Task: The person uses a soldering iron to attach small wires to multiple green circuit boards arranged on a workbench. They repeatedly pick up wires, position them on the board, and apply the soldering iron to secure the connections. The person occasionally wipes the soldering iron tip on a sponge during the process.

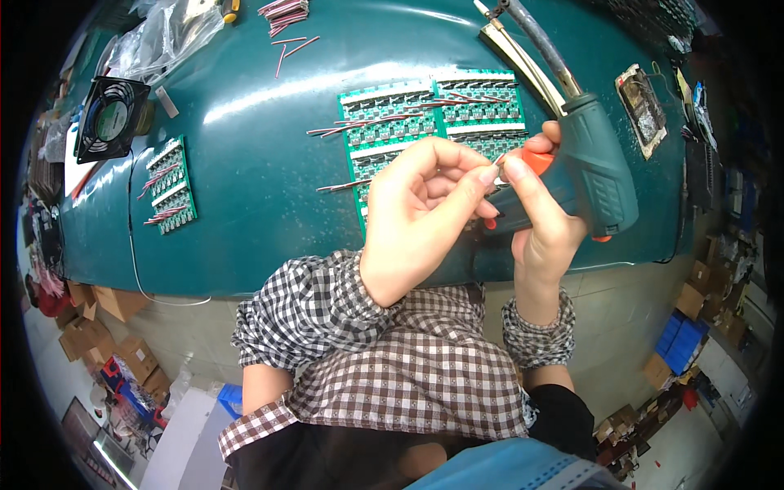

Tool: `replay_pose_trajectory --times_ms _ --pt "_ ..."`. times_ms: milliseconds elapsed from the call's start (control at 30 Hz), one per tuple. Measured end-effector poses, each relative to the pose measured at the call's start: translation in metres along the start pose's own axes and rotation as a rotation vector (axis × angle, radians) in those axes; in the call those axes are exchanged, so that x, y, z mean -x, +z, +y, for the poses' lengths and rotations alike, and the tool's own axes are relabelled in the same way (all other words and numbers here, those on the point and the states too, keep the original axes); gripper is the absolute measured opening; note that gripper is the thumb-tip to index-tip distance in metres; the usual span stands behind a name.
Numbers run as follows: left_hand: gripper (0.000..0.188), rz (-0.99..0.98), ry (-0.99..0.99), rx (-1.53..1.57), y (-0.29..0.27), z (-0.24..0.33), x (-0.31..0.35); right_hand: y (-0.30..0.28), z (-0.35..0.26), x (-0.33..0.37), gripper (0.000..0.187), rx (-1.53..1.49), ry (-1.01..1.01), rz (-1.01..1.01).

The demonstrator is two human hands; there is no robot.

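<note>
My right hand (pixel 545 224) is wrapped around a dark green soldering gun (pixel 603 167) with an orange trigger (pixel 536 161). The gun's metal barrel (pixel 539 41) points toward the far side of the table. Thumb and fingers of my left hand (pixel 420 216) are pinched together, touching the right thumb beside the trigger. A thin, pale end shows between the fingertips, too small to name. Just beyond my hands lie green circuit board panels (pixel 480 82), partly covered by the left hand. Several red and black wires (pixel 380 121) rest across the panels, some jutting past the left edge.
On the green table (pixel 261 180), a smaller board panel (pixel 170 196) with wires lies left, near a black fan (pixel 110 121). A wire bundle (pixel 284 15) and a plastic bag (pixel 163 41) are at the far side. A scorched, pale-edged pad (pixel 642 110) sits right.
</note>
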State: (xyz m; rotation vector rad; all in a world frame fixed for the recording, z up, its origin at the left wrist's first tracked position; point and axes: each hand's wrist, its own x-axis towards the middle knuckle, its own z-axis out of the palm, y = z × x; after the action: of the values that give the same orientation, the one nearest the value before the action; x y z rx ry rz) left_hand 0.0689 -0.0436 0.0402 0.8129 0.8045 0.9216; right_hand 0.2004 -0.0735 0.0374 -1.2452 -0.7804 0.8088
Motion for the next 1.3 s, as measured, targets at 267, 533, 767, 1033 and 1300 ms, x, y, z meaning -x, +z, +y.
replay_pose_trajectory --times_ms 267,533,767,1033,1300 --pt "0.014 0.005 -0.012 -0.006 -0.002 -0.001 0.000 0.004 -0.003 -0.001 0.045 0.033 0.018 -0.008" --pt "0.012 0.039 -0.019 0.078 -0.002 -0.009 0.001 0.004 0.004 0.002 0.045 0.057 -0.010 0.004" --pt "0.014 0.039 -0.037 -0.040 -0.014 0.001 0.001 0.003 0.002 0.005 0.046 0.158 0.005 0.103" --pt "0.012 -0.053 -0.137 -0.474 -0.078 0.032 -0.010 -0.142 -0.092 -0.002 0.049 0.174 0.076 0.033" --pt "0.007 -0.119 -0.004 -0.907 -0.088 0.021 -0.020 -0.183 -0.134 0.004 0.065 0.216 0.079 -0.053"
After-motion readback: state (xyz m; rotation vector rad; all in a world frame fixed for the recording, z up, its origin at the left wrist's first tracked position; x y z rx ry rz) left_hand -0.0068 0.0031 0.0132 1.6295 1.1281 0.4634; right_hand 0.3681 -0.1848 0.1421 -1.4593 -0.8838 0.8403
